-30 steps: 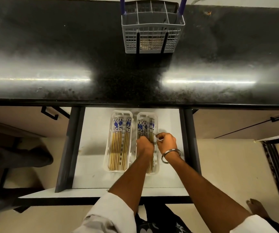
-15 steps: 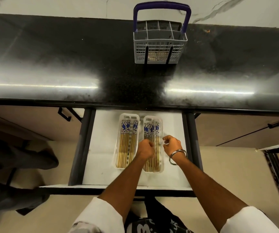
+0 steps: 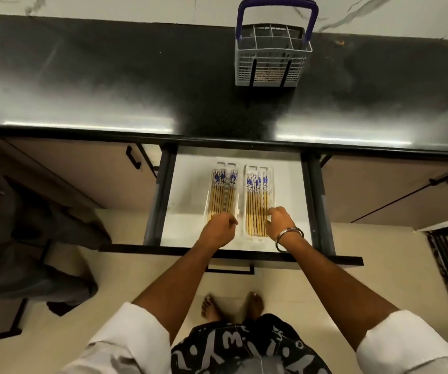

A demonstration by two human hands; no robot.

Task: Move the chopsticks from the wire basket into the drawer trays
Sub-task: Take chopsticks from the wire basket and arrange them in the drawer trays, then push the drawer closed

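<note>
The grey wire basket [image 3: 272,58] with a purple handle stands at the back of the black counter; something tan shows low through its mesh. In the open white drawer [image 3: 190,184] lie two clear trays side by side. The left tray [image 3: 208,195] and the right tray [image 3: 272,190] each hold several wooden chopsticks [image 3: 256,209] with blue-patterned tops. My left hand [image 3: 218,230] is curled over the near end of the left tray. My right hand [image 3: 281,221], with a metal bangle on the wrist, has curled fingers on the right tray's near right side. Neither hand visibly holds anything.
The black counter [image 3: 109,85] overhangs the back of the drawer. The drawer's dark front [image 3: 325,260] lies just below my wrists. Cabinet doors with black handles [image 3: 133,157] flank the drawer. A dark grey and orange shape [image 3: 14,225] fills the left floor. My bare feet [image 3: 231,306] stand below.
My left hand has shifted from the right tray to the near end of the left tray. My right hand slid toward the right tray's near end. The view has pulled back.
</note>
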